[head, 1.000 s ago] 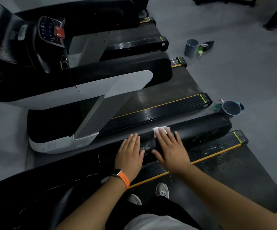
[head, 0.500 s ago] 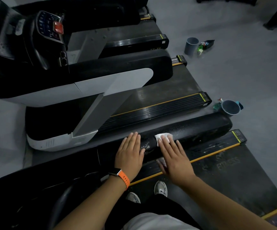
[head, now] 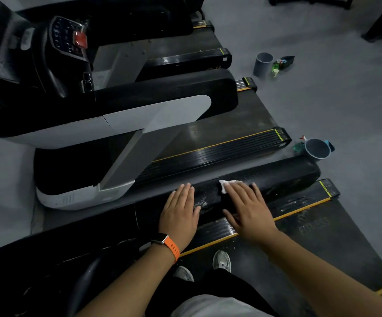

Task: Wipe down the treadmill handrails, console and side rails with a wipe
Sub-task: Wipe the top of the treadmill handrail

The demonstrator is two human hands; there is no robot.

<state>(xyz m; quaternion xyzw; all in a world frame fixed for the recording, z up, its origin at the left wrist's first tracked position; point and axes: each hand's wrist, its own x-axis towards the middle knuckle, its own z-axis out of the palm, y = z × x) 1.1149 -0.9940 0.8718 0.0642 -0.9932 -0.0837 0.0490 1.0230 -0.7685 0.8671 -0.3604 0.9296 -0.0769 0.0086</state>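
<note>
Wiping pass under way, by judgement. Presses a white crumpled wipe onto the top of the long black padded handrail, midway along it, under the straight fingers of the right hand. Rests the left hand flat and released on that handrail, just beside the right, grasping nothing. Next calls for sliding the wipe toward the speckled far end, then dropping to the black ribbed, yellow-striped side rail just below the handrail.

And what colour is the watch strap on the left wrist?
The watch strap is orange; the head view shows it best.
</note>
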